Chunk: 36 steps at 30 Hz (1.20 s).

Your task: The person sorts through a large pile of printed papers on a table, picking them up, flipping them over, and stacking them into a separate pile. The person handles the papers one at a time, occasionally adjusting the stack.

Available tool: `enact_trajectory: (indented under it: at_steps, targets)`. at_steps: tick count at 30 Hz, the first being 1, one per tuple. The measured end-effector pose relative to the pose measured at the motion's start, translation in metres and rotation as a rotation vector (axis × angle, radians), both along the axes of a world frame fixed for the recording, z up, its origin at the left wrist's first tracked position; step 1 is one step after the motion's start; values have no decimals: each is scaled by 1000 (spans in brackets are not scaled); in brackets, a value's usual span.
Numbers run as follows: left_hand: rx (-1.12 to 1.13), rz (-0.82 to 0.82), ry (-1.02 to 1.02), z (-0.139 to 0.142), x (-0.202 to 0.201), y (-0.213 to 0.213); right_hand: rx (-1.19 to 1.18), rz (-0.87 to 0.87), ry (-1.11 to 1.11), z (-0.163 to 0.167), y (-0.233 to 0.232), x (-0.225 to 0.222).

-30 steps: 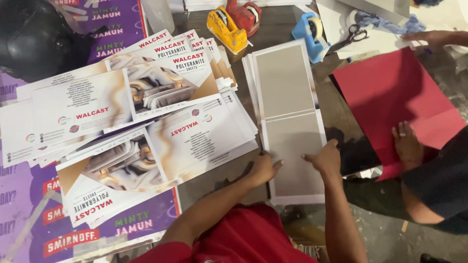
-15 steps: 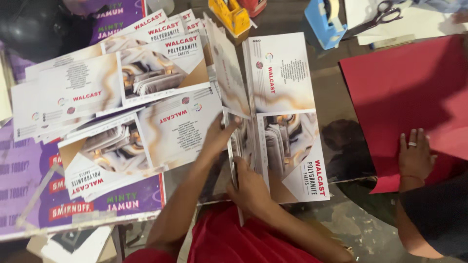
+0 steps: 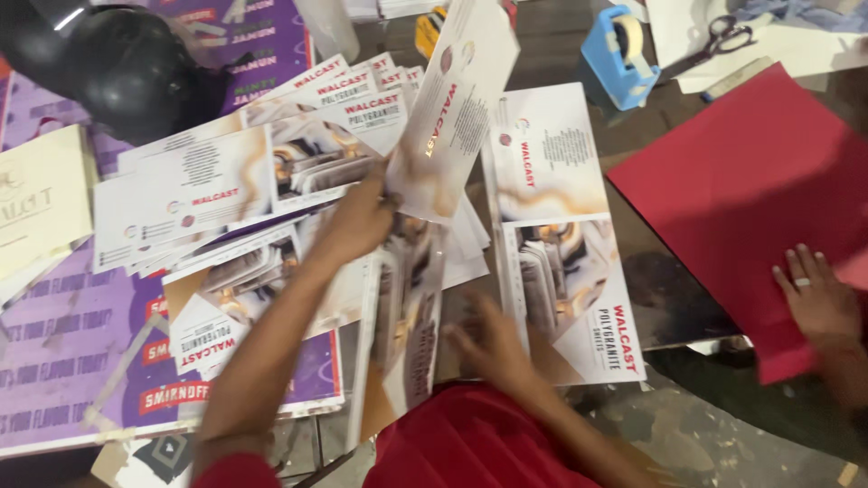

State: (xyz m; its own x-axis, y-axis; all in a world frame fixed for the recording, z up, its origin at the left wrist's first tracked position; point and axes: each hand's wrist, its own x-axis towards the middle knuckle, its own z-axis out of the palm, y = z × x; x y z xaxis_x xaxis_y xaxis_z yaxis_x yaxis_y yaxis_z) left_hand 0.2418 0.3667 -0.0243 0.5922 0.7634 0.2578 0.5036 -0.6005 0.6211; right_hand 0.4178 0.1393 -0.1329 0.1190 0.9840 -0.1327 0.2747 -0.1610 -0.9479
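One sheet (image 3: 457, 108) now lifts off the spread, pinched by left hand (image 3: 362, 217); right hand (image 3: 493, 343), open, presses a folder (image 3: 570, 235) near the worktop edge.

Left hand (image 3: 362, 221) lifting a printed folder sheet (image 3: 457, 108) by its lower edge, right hand (image 3: 493, 348), blurred, by the open folder (image 3: 565, 235) flat on the worktop (image 3: 669, 298), printed sheets (image 3: 226, 190) fanned at left, another person's hand (image 3: 818, 303) on red card (image 3: 750, 190), blue tape dispenser (image 3: 617, 54), scissors (image 3: 714, 41), black helmet (image 3: 117, 68)
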Motion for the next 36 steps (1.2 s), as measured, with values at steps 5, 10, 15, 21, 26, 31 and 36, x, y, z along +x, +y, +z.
enact_trajectory:
  at_steps: [5, 10, 15, 21, 26, 31, 36]
  targets:
    - [-63, 119, 475, 88, -80, -14, -133, -229, -628, -66, 15, 81]
    - [271, 6, 813, 40, -101, -44, -510, -468, -808, -110, 10, 141]
    - [466, -50, 887, -100, -126, -56, -555, -359, -879, -135, 14, 168]
    - [673, -5, 881, -213, -162, -86, -639, -618, -691, -143, 13, 179]
    - [583, -53, 970, -238, -165, -108, -749, -636, -673, -134, 19, 180]
    - [662, 48, 813, -192, -158, -96, -796, -502, -850, -125, 28, 184]
    - [475, 112, 584, -99, -163, -82, -849, -611, -735, -124, 30, 186]
